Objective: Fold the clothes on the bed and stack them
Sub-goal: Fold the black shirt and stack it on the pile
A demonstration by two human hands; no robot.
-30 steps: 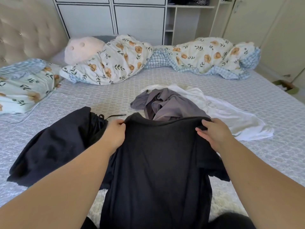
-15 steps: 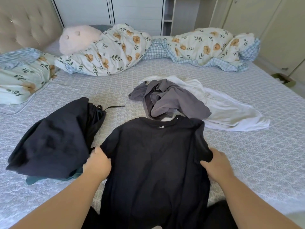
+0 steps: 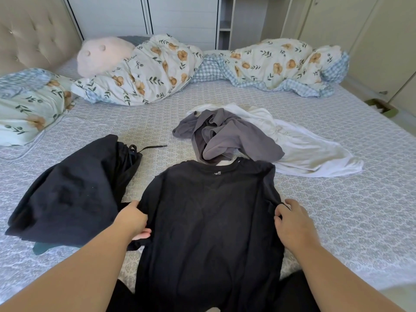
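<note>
A black cotton T-shirt (image 3: 209, 212) lies flat between both hands; the left hand (image 3: 132, 221) and right hand (image 3: 292, 224) pinch its side edges.

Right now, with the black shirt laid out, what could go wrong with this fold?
The black shirt has its collar touching the grey garment, so folding might drag that along. The left hand works right beside the dark pile; the sleeve could snag it.
</note>
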